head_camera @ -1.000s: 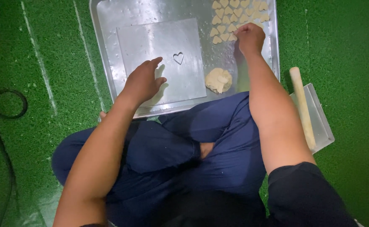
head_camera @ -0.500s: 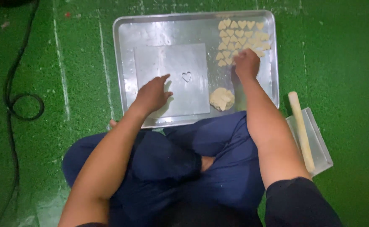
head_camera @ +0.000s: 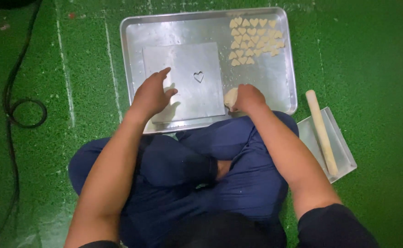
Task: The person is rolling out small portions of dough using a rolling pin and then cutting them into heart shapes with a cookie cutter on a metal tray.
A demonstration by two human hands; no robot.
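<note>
Steel tray (head_camera: pixel 275 92) lies flat on the green turf floor (head_camera: pixel 371 59) just ahead of your crossed legs, and both of your hands are over its near half. Your right hand (head_camera: pixel 248 98) is closed over a pale lump of dough (head_camera: pixel 230 97), which peeks out on the side toward your left hand; the lump sits at the right edge of a square metal sheet (head_camera: pixel 183 64). Your left hand (head_camera: pixel 152 95) rests on the near left part of that sheet, fingers loosely spread and holding nothing. Between your two hands and a little beyond them, a small heart-shaped cutter (head_camera: pixel 198 76) stands on the sheet, untouched. Farther out from your right hand, in the far right corner of the tray, rows of cut dough hearts (head_camera: pixel 252 41) lie close together. Off to the outside of your right forearm, a wooden rolling pin (head_camera: pixel 321 131) rests across a smaller tray (head_camera: pixel 343 158). Well outside your left arm, a black cable (head_camera: pixel 13 101) loops over the turf.
</note>
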